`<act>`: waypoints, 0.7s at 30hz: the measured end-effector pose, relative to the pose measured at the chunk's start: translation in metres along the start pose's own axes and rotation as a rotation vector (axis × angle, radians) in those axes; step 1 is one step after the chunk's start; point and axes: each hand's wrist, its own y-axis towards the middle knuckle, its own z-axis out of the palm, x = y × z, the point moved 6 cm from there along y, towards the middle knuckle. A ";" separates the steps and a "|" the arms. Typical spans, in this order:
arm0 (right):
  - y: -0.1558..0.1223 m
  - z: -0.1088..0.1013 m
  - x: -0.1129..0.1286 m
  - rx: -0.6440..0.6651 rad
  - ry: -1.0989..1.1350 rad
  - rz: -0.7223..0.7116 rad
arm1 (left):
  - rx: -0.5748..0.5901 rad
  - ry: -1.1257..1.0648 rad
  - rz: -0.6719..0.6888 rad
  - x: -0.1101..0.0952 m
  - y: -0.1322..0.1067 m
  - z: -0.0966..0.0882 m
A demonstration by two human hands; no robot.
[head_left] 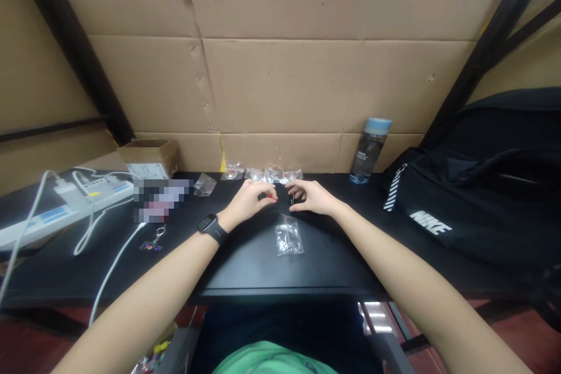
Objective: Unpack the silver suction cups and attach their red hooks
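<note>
Over the middle of the black table, my left hand is closed in a pinch on a small red piece, mostly covered by the fingers. Facing it across a narrow gap, my right hand has thumb and fingers curled round a small dark piece, too little of which shows to name. A crumpled clear plastic bag lies flat on the table just in front of both hands. Behind them, several small clear packets with red and white bits sit in a row along the cardboard wall.
A clear bottle with a blue lid stands at the back right, beside a black bag. To the left are a cardboard box, a white power strip with cables, a keychain and another clear packet.
</note>
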 end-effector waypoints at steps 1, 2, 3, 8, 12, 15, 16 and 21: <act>0.000 0.000 0.000 -0.001 0.002 0.001 | -0.002 -0.003 0.009 -0.001 0.000 -0.001; 0.000 0.000 0.000 -0.004 0.006 0.003 | -0.002 -0.009 0.017 -0.002 0.000 -0.001; 0.000 0.000 0.001 -0.006 0.010 0.005 | 0.001 -0.019 0.022 -0.003 0.000 -0.001; -0.001 -0.001 0.003 -0.011 0.028 -0.003 | -0.015 -0.029 -0.022 0.000 0.001 -0.001; -0.002 -0.001 0.007 -0.002 0.022 -0.028 | -0.031 0.000 -0.044 0.001 0.001 -0.003; -0.002 -0.001 0.009 0.005 0.004 -0.035 | -0.017 0.014 -0.033 0.000 0.001 -0.002; -0.002 -0.001 0.009 0.006 -0.002 -0.036 | -0.010 0.019 -0.026 0.000 0.001 -0.002; -0.002 -0.002 0.011 0.008 -0.031 -0.033 | 0.021 0.000 0.015 0.002 0.000 0.002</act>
